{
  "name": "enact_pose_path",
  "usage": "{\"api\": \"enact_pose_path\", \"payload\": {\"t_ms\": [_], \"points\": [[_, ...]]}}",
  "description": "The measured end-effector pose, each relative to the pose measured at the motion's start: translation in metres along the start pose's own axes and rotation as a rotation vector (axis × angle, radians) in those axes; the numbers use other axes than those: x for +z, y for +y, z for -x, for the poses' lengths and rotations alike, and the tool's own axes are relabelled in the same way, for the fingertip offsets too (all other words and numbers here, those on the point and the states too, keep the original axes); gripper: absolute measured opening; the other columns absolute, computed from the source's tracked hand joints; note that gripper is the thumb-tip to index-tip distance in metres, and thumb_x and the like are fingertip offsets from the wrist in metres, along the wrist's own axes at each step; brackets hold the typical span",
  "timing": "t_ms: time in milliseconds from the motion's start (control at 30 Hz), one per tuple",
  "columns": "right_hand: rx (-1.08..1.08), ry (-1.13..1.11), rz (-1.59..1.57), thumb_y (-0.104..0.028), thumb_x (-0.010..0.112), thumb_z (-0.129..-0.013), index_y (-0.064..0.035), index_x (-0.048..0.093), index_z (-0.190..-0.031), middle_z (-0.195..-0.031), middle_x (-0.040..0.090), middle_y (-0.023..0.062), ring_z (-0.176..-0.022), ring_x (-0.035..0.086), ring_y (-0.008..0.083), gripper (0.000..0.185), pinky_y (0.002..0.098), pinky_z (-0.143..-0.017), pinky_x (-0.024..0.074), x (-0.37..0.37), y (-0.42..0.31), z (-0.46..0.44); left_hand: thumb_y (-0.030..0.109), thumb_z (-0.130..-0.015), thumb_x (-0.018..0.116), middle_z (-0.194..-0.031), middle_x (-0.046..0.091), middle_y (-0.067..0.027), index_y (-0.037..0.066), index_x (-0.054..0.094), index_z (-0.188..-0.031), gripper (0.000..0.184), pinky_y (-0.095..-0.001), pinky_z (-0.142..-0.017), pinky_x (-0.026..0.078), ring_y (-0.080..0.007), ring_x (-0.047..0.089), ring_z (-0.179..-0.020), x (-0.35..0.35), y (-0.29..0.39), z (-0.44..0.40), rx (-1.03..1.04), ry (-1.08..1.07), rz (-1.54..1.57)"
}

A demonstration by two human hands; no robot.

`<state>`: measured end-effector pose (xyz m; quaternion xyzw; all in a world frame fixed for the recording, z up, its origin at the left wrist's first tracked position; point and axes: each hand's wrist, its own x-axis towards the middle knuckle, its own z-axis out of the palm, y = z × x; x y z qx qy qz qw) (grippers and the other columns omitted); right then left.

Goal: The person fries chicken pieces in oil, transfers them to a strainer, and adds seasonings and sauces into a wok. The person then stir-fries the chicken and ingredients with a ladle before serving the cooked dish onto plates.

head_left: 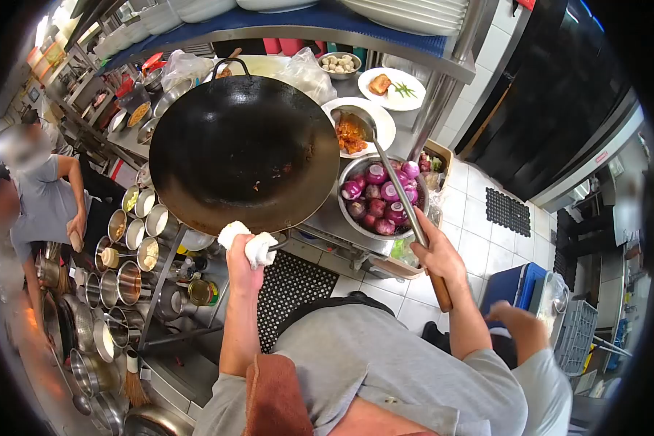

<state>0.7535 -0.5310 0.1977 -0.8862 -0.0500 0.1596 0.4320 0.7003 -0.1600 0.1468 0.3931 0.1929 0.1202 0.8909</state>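
Observation:
My left hand is closed round the near handle of a large dark wok, with a folded white cloth between. The wok is tilted so its inside shows, with a few food scraps on the bottom. In my right hand is a long-handled ladle, gripped near its wooden end. Its bowl is over a white plate, beside reddish-brown sauced food. Whether the bowl touches the food I cannot tell. The ladle's shaft crosses above a metal bowl of peeled purple onions.
Another plate holds a browned piece and green garnish. Behind it sits a bowl of pale balls. A shelf with stacked dishes hangs overhead. Several metal pots stand left, near a co-worker. Another person's arm is close on my right.

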Motion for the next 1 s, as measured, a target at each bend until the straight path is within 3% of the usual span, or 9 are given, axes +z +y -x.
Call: {"api": "enact_pose_path", "payload": {"t_ms": [133,200,233,300,500,567,833,867,1000], "points": [[-0.112,0.122,0.028,-0.006,0.057,-0.079,-0.0077,0.028,-0.145,-0.102,0.063,0.0248,-0.091,0.064,0.0349,0.073,0.0375,-0.082,0.0482,0.015,-0.003,0.001,0.012,-0.086,0.047,-0.067,0.056,-0.0031,0.008,0.052,-0.073,0.015,-0.0300,-0.062,0.048,-0.0142,0.057,-0.063,-0.004,0.004,-0.001,-0.005,-0.026,0.010],[0.065,-0.026,-0.115,-0.007,0.056,-0.079,-0.0078,0.028,-0.146,-0.081,0.061,0.0136,-0.063,0.060,0.0217,0.073,0.0340,-0.060,0.0495,0.006,-0.019,0.009,0.012,-0.086,0.047,-0.066,0.054,-0.0020,0.009,0.051,-0.072,0.014,-0.0295,-0.060,0.047,-0.0135,0.056,-0.062,-0.003,0.005,-0.004,0.025,-0.005,0.014],[0.067,-0.020,-0.112,-0.007,0.056,-0.079,-0.0078,0.028,-0.146,-0.081,0.061,0.0136,-0.063,0.060,0.0217,0.073,0.0340,-0.060,0.0495,0.008,-0.016,0.008,0.012,-0.086,0.047,-0.066,0.054,-0.0020,0.009,0.051,-0.072,0.014,-0.0295,-0.060,0.047,-0.0135,0.056,-0.062,-0.003,0.005,-0.004,0.022,-0.011,0.017],[0.009,0.008,-0.294,0.000,0.054,-0.080,-0.0086,0.029,-0.146,-0.072,0.052,0.0028,-0.045,0.043,0.0097,0.072,0.0259,-0.042,0.0383,0.011,-0.002,0.001,0.012,-0.085,0.048,-0.066,0.054,-0.0018,0.009,0.051,-0.072,0.013,-0.0292,-0.059,0.046,-0.0133,0.055,-0.061,-0.002,0.007,-0.002,0.034,0.008,0.034],[0.045,-0.140,-1.032,0.005,0.051,-0.082,-0.0075,0.037,-0.140,-0.069,0.048,-0.0006,-0.040,0.036,0.0031,0.061,0.0198,-0.032,0.0297,-0.007,0.010,-0.009,0.011,-0.083,0.049,-0.066,0.056,-0.0031,0.008,0.053,-0.072,0.013,-0.0294,-0.061,0.048,-0.0145,0.058,-0.061,0.005,0.015,0.022,0.039,0.037,0.121],[0.031,-0.170,-1.084,0.004,0.048,-0.086,-0.0073,0.037,-0.138,-0.072,0.046,-0.0007,-0.041,0.035,0.0015,0.055,0.0173,-0.032,0.0298,-0.011,0.023,-0.014,0.010,-0.083,0.049,-0.066,0.056,-0.0035,0.008,0.053,-0.072,0.012,-0.0312,-0.065,0.050,-0.0157,0.059,-0.063,0.002,0.016,0.034,0.045,0.052,0.135],[0.021,-0.705,-2.179,-0.003,0.035,-0.096,-0.0028,0.021,-0.144,-0.077,0.036,0.0041,-0.045,0.041,0.0044,0.050,0.0188,-0.031,0.0388,-0.029,0.059,-0.036,0.014,-0.082,0.049,-0.077,0.062,-0.0083,0.006,0.055,-0.086,0.011,-0.0413,-0.080,0.052,-0.0247,0.064,-0.076,-0.003,0.012,0.113,0.054,0.318,0.232],[0.007,-0.776,-2.219,-0.007,0.035,-0.097,-0.0070,0.010,-0.148,-0.077,0.037,0.0054,-0.047,0.045,0.0070,0.057,0.0202,-0.035,0.0440,-0.032,0.059,-0.038,0.014,-0.082,0.049,-0.081,0.062,-0.0088,0.006,0.055,-0.090,0.012,-0.0437,-0.083,0.052,-0.0256,0.064,-0.076,-0.014,0.005,0.124,0.074,0.353,0.263],[0.067,-0.936,-2.330,-0.010,0.036,-0.098,-0.0045,0.012,-0.147,-0.077,0.036,0.0063,-0.047,0.045,0.0089,0.055,0.0216,-0.033,0.0417,-0.044,0.056,-0.046,0.017,-0.082,0.048,-0.116,0.060,-0.0135,0.002,0.050,-0.118,0.039,-0.0452,-0.093,0.049,-0.0326,0.059,-0.106,-0.011,-0.013,0.162,0.185,0.242,0.216]]}}
